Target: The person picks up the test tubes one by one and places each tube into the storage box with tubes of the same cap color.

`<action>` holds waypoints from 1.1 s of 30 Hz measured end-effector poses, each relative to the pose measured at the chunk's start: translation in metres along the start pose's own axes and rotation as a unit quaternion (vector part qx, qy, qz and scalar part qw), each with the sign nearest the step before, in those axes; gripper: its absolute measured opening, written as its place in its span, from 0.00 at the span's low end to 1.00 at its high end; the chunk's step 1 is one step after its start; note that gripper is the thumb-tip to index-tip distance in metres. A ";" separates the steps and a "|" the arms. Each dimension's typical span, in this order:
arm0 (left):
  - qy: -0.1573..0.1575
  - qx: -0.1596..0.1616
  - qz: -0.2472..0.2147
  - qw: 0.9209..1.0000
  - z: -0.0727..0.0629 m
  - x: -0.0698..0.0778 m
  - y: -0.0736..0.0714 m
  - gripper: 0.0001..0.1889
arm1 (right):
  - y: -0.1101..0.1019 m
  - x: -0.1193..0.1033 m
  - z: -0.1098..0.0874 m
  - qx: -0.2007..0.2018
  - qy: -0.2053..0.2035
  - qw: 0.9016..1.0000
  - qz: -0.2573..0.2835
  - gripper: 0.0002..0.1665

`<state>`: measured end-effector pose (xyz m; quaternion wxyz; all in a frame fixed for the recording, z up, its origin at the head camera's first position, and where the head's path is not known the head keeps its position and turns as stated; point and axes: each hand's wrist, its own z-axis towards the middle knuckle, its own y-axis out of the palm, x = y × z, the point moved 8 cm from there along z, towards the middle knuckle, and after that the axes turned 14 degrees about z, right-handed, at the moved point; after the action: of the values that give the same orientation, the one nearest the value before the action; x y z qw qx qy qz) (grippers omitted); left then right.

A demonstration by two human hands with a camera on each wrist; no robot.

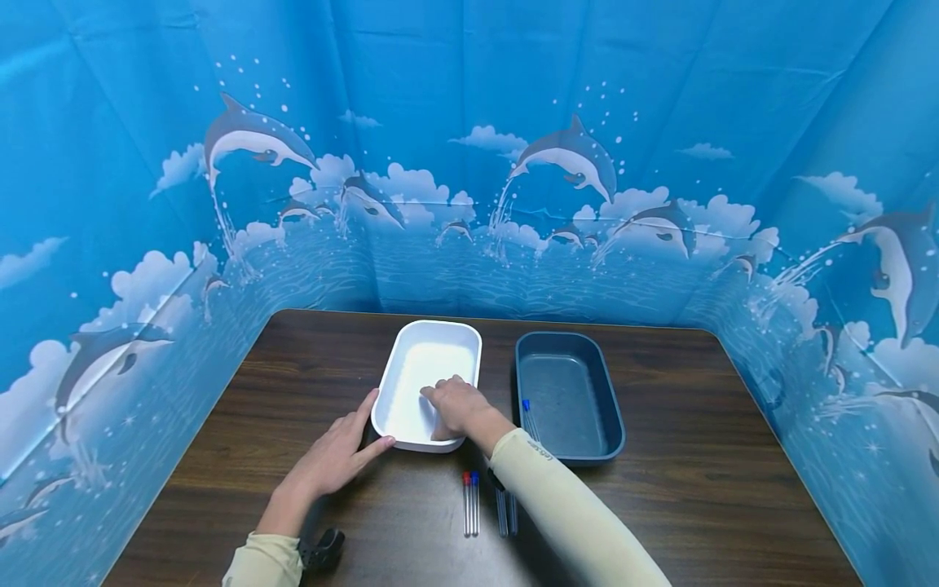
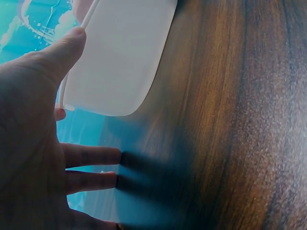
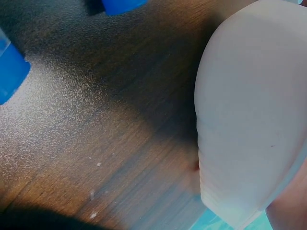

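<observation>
My left hand [image 1: 328, 458] is spread at the near-left corner of a white plastic tray [image 1: 399, 383]. Its thumb rests at the tray's rim, and the other fingers extend straight along the side and toward the table. My right hand [image 1: 462, 408] reaches over the right rim, down into the tray. Its fingers bend toward the tray floor; I cannot tell whether they hold anything. The right wrist view shows the tray's outer wall [image 3: 249, 110] and little of the hand. Below the right forearm lie a red-capped clear tube [image 1: 466, 505] and a blue-capped clear tube [image 1: 475, 505].
A dark blue tray [image 1: 614, 408] stands right of the white one, with a blue-capped tube [image 1: 526, 406] inside its left wall. Two more clear tubes [image 1: 508, 515] lie partly under the right sleeve [image 1: 565, 505]. A dolphin-print curtain [image 1: 455, 122] borders the wooden table [image 1: 704, 456].
</observation>
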<state>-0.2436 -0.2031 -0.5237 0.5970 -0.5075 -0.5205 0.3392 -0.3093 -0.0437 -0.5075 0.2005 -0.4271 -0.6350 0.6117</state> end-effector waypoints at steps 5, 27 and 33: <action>-0.002 -0.003 0.003 1.000 0.000 0.000 0.000 0.50 | -0.001 0.000 -0.001 0.005 -0.007 1.000 0.004 0.46; -0.013 -0.003 0.002 1.000 0.000 -0.001 0.000 0.51 | -0.070 0.002 -0.096 0.243 -0.124 0.951 0.148 0.24; -0.011 -0.001 0.000 1.000 0.001 0.000 -0.002 0.52 | -0.051 -0.001 -0.136 0.220 -0.165 0.944 0.183 0.25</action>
<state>-0.2446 -0.2030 -0.5219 0.5906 -0.5049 -0.5271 0.3441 -0.2184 0.0435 -0.4357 0.0666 -0.3737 -0.4196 0.8246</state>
